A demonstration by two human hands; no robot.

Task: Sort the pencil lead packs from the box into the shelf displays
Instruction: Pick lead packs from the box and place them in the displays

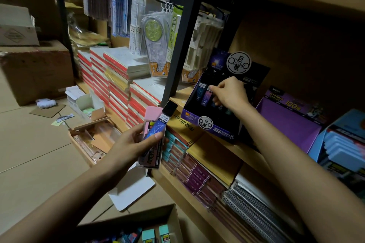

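Right hand [229, 92] pinches purple pack [207, 95] in display box [217, 124]: seat upright, beside neighbours. Left hand [136, 140] grips spare packs [153, 138].

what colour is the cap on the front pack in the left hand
Black cap, clearest in the head view.

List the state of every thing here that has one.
left hand, gripping a fan of lead packs
right hand, pinching the purple pack standing in the display box
display box, open, on the shelf, partly filled
cardboard box, open, packs inside
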